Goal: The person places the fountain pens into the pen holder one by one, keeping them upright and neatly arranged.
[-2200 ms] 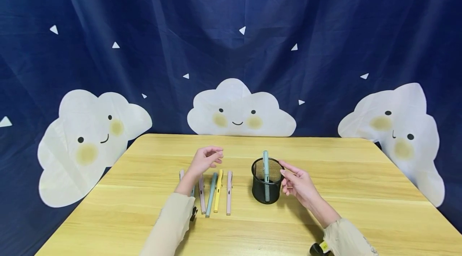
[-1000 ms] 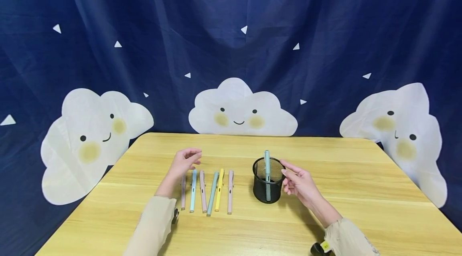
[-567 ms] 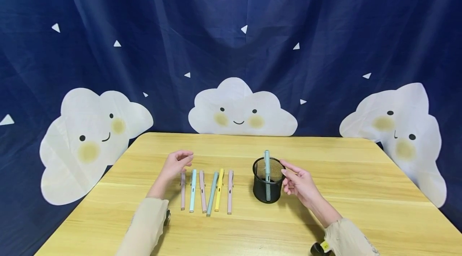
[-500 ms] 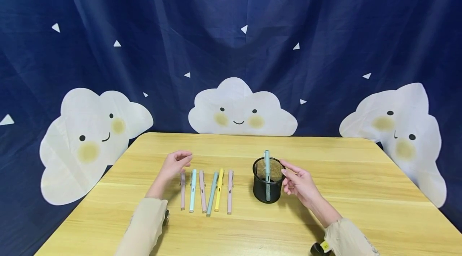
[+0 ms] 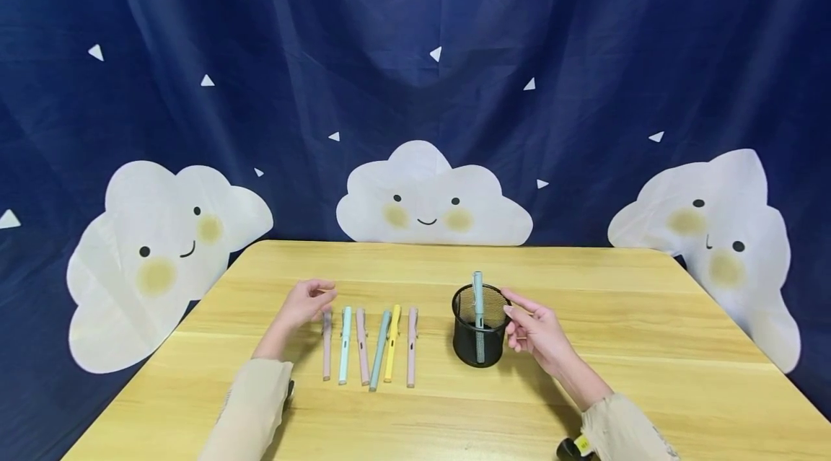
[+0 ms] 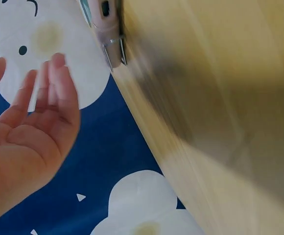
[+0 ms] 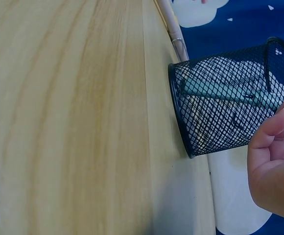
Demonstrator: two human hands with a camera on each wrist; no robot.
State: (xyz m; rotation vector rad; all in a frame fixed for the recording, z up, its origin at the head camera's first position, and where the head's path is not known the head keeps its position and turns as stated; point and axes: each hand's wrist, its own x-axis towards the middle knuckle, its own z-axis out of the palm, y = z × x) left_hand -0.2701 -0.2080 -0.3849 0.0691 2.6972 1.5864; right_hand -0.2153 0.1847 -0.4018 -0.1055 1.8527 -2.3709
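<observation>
My left hand [image 5: 308,302] hovers by the cap end of the leftmost mauve pen [image 5: 327,353], its fingers loosely bent with nothing in them. In the left wrist view a gap separates those fingers from a mauve pen [image 6: 107,29]. To the right along the row lie a light blue pen [image 5: 345,349], a second mauve pen [image 5: 362,353], a grey-green pen [image 5: 379,356], a yellow pen [image 5: 392,349] and another mauve pen [image 5: 412,353]. Thumb and fingers of my right hand [image 5: 539,331] pinch the rim of a black mesh pen holder [image 5: 467,345]. One teal pen [image 5: 479,299] stands inside it.
A light wooden table [image 5: 454,418] carries everything. Behind it hangs a dark blue curtain [image 5: 389,50] with white clouds and small triangles. Dark wrist devices show at both sleeves, the right one [image 5: 571,449] near the front.
My left hand has moved left and slightly nearer, from above the middle pens to the row's left end, uncovering the pens there. My right hand stays on the pen holder.
</observation>
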